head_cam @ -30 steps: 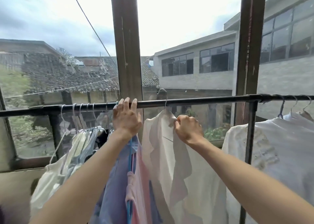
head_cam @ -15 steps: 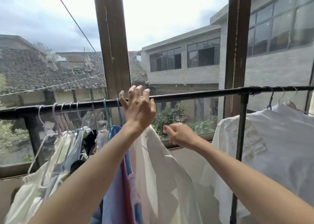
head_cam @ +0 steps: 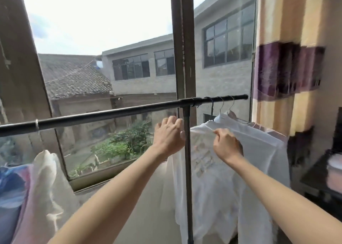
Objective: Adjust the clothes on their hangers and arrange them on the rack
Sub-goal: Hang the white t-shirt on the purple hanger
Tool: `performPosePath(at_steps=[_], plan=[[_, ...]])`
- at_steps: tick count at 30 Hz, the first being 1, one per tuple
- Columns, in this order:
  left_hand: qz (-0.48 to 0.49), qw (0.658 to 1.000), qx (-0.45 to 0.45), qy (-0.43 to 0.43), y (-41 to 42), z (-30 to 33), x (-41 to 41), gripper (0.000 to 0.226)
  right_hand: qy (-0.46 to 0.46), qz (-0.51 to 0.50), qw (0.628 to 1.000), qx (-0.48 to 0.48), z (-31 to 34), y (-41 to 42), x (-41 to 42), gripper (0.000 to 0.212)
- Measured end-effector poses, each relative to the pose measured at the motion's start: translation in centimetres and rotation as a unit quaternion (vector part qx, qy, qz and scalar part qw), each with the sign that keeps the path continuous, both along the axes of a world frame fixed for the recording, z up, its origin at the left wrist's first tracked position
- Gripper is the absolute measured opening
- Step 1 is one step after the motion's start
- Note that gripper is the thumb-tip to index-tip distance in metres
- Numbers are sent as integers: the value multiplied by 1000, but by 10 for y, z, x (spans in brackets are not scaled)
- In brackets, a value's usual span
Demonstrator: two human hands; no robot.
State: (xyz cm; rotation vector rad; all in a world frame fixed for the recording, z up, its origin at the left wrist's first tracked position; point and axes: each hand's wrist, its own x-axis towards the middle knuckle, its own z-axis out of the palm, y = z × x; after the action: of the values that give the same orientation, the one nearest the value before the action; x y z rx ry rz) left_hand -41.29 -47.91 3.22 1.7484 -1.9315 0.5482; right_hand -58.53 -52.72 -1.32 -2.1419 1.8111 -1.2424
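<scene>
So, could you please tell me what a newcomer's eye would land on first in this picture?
Probably the two bare arms reaching up the middle: the right hand pinches the shoulder of a white shirt hanging at the right end of the black rack rail, while the left hand spreads open beside the rack's upright post. Next, the striped purple-and-yellow curtain far right.
</scene>
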Motion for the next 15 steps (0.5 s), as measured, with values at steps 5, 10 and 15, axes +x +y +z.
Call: performPosePath(at_steps=[5,10,15], plan=[[-1,995,68,68,-54,-31,-49,42,107,-73,991,-4,-1,-50,-64,38],[43,995,-18,92,-65,-54,-66,38,172,-16,982,71,5,-71,-69,35],[-6,989,-17,146,-66,-66,-66,38,111,-26,993,38,11,-81,-62,28]])
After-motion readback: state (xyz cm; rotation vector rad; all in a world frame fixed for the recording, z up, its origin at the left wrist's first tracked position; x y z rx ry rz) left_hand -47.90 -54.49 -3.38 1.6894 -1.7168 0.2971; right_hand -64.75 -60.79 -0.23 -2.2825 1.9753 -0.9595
